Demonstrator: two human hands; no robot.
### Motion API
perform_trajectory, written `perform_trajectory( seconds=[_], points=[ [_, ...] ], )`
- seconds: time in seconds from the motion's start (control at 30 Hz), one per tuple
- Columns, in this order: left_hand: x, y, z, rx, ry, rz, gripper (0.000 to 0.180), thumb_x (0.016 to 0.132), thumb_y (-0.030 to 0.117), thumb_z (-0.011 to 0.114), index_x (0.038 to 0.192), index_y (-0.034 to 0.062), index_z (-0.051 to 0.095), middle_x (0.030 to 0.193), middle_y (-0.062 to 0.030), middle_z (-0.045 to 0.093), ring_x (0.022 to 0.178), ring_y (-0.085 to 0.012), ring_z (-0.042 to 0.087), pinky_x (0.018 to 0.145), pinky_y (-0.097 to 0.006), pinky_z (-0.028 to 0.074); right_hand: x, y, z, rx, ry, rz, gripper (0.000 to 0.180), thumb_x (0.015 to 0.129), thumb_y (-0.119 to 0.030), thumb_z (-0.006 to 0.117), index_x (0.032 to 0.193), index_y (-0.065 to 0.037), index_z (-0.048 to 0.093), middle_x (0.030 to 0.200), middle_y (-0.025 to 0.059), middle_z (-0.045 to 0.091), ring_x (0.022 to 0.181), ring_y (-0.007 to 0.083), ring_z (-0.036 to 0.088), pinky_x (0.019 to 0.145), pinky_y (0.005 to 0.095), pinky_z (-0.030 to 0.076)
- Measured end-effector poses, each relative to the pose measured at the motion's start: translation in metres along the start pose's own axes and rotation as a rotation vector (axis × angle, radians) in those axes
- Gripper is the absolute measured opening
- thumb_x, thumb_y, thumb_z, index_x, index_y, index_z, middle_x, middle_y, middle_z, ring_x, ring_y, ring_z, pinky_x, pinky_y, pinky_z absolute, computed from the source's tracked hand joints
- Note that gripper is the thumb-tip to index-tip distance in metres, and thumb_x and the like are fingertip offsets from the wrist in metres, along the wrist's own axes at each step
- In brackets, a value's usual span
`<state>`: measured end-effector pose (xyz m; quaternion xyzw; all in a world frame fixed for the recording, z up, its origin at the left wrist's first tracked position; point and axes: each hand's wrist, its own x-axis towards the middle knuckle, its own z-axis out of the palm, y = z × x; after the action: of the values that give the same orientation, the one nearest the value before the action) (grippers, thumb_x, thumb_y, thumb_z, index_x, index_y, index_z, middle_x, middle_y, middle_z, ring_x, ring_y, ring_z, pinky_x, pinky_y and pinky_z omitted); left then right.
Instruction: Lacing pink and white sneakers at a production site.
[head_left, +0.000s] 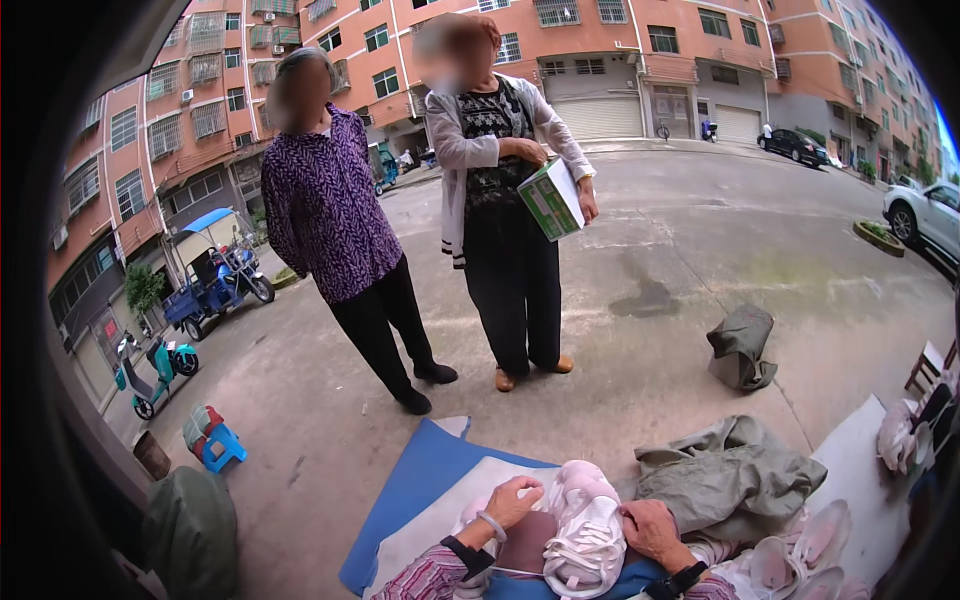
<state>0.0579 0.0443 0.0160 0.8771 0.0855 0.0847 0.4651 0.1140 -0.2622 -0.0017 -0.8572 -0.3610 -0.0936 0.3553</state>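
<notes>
Both hands' grip on white sneaker, green-white box closed

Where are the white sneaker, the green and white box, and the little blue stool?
white sneaker (585, 535), head view, on its laces.
green and white box (551, 199), head view, on its front face.
blue stool (221, 447), head view, on its seat.

Two people stand on the concrete yard in the middle distance: one in a purple patterned blouse, the other in a white cardigan holding a green and white box. Far left, a blue canopied tricycle is parked, with a teal scooter nearer and a small blue stool nearer still. A grey-green bag lies to the right. Far right stand a white car and a dark car. Orange apartment blocks rise behind.
</notes>
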Motion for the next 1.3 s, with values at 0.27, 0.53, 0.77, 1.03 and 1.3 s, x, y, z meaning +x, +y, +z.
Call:
perform_trajectory(
  seconds=[0.27,0.53,0.77,1.03,1.3],
  points=[
    [-0.026,0.157,-0.110,-0.541,0.243,0.410,0.015,0.099,0.016,0.063,0.098,0.0012,0.063,0.092,-0.0044,0.066,0.086,-0.0100,0.062,0.081,-0.024,0.050,0.001,-0.001,-0.005,-0.016,-0.040,0.011,0.018,0.081,-0.011,0.063,0.098,-0.007,0.067,0.094,0.0116,0.069,0.093,0.0304,0.064,0.089,0.0410,0.046],
    [-0.101,0.241,-0.134,-0.719,0.301,0.627,0.092,0.080,0.034,0.082,0.147,0.0007,0.029,0.082,-0.0069,0.064,0.071,-0.0123,0.062,0.083,-0.035,0.052,0.008,0.004,0.002,-0.050,0.000,-0.054,0.016,0.082,-0.007,0.061,0.098,-0.005,0.064,0.091,0.0118,0.068,0.091,0.0310,0.065,0.087,0.0412,0.046],
    [-0.096,0.202,-0.149,-0.513,0.156,0.912,0.119,0.075,0.042,0.086,0.157,0.0060,0.008,0.097,-0.0042,0.057,0.075,-0.0144,0.063,0.091,-0.040,0.051,0.005,0.005,0.003,-0.070,-0.004,-0.028,0.016,0.082,-0.005,0.060,0.098,-0.006,0.064,0.091,0.0125,0.067,0.090,0.0328,0.063,0.087,0.0410,0.046],
    [-0.113,0.204,-0.153,-0.539,0.215,0.823,0.116,0.077,0.040,0.083,0.157,0.0059,0.007,0.104,-0.0059,0.053,0.081,-0.0166,0.063,0.095,-0.041,0.048,0.002,-0.009,0.003,-0.059,0.001,-0.049,0.016,0.082,-0.005,0.060,0.098,-0.006,0.064,0.092,0.0124,0.067,0.090,0.0333,0.063,0.086,0.0417,0.045],
    [-0.103,0.203,-0.157,-0.534,0.267,0.837,0.113,0.080,0.039,0.081,0.157,0.0058,0.006,0.112,-0.0077,0.048,0.087,-0.0187,0.062,0.098,-0.042,0.045,0.008,-0.005,-0.002,-0.058,0.005,-0.032,0.015,0.082,-0.004,0.060,0.097,-0.006,0.064,0.092,0.0120,0.066,0.090,0.0331,0.062,0.084,0.0418,0.045]
  ],
)
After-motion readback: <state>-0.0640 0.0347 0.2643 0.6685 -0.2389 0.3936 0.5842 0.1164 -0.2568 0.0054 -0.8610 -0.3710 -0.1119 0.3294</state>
